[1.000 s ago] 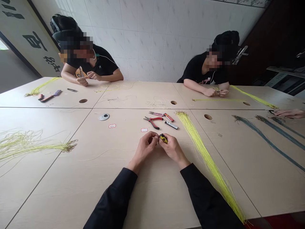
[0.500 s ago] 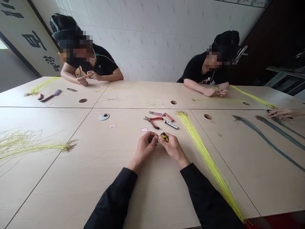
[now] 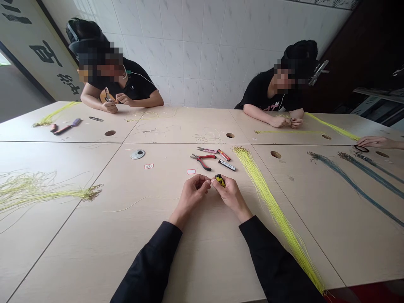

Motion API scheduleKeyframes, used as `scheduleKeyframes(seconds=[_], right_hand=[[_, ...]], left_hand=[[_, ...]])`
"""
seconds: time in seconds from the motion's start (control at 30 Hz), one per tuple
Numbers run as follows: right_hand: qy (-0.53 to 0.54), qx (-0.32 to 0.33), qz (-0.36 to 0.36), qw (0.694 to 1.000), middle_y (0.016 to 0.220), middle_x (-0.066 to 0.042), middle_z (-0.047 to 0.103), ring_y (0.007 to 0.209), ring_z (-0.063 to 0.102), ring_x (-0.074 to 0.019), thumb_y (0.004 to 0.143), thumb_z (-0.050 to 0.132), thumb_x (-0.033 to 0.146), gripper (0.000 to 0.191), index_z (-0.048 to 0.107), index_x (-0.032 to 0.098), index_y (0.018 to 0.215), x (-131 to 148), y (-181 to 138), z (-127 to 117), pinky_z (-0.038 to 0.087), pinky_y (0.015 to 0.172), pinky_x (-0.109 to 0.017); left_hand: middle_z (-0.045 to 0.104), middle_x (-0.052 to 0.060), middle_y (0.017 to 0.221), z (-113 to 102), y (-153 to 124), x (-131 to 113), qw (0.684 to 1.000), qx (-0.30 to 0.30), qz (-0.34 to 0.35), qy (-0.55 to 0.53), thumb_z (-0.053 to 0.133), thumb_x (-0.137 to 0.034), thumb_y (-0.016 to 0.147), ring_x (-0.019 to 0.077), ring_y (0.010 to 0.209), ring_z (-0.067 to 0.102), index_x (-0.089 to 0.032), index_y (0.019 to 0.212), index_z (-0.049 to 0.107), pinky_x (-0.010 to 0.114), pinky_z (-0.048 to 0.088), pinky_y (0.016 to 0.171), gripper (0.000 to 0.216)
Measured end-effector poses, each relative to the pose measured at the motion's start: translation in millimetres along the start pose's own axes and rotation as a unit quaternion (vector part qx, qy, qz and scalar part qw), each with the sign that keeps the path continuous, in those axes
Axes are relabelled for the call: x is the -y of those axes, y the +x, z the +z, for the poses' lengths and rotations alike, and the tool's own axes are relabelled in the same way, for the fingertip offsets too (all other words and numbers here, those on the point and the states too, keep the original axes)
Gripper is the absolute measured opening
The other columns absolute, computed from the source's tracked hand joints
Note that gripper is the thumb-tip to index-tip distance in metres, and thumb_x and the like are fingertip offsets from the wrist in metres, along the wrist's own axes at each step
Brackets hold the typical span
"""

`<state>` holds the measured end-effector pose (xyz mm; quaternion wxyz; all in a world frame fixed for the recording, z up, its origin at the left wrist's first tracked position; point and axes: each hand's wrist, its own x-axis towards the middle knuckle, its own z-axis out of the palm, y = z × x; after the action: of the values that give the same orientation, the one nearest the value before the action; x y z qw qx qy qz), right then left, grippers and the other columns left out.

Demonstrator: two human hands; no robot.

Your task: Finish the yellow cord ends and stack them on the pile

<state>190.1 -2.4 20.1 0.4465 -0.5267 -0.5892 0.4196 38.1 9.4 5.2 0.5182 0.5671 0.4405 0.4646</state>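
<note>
Your right hand [image 3: 232, 197] clamps its fingers on a small yellow-and-black plastic block [image 3: 220, 180] at its 11 o'clock, held close to your left hand [image 3: 191, 195], whose fingers pinch together on something too thin to see, so both hands meet at one spot.

Bright, even indoor lt, soft faint shadows. Doorway [image 3: 3, 59] far L blown out. Wide-angle warp bends table edges [image 3: 59, 142] + tiled wall [image 3: 189, 54]. Sharp overall, no motion blur.
</note>
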Motion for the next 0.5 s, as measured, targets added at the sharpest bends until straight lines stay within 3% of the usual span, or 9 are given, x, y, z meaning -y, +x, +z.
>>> scheduleKeyframes(seconds=[0.27, 0.4, 0.5], right_hand=[[0.026, -0.005, 0.013, 1.000, 0.061, 0.005, 0.036, 0.054, 0.029, -0.0107, 0.086, 0.059, 0.060, 0.043, 0.054, 0.019, 0.075, -6.9, 2.3, 0.8, 0.027, 0.050, -0.025], [0.044, -0.030, 0.030, 0.998, 0.062, 0.005, 0.037, 0.052, 0.030, -0.0116, 0.091, 0.044, 0.070, 0.053, 0.057, 0.019, 0.087, -5.1, 2.4, 0.6, 0.027, 0.048, -0.026], [0.027, -0.023, 0.029, 0.999, 0.059, 0.003, 0.039, 0.051, 0.033, -0.0121, 0.094, 0.033, 0.072, 0.061, 0.055, 0.019, 0.072, -2.9, 1.4, 0.0, 0.027, 0.050, -0.027]], left_hand=[[0.061, 0.001, 0.070, 1.8, -1.1, -5.5, 1.000, -0.018, -0.004, 0.011, 0.063, -0.041, 0.084, 0.0113, 0.060, 0.056, -0.015, 0.082, 0.062, 0.024, 0.044, 0.058, 0.026], [0.059, 0.000, 0.067, 3.6, -1.4, -10.9, 0.999, -0.030, -0.010, -0.003, 0.063, -0.042, 0.082, 0.0108, 0.059, 0.055, -0.016, 0.081, 0.060, 0.023, 0.045, 0.058, 0.026], [0.057, -0.001, 0.066, 4.0, -1.5, -12.3, 0.999, -0.031, -0.013, -0.005, 0.062, -0.042, 0.081, 0.0105, 0.058, 0.055, -0.016, 0.080, 0.059, 0.023, 0.044, 0.057, 0.026]])
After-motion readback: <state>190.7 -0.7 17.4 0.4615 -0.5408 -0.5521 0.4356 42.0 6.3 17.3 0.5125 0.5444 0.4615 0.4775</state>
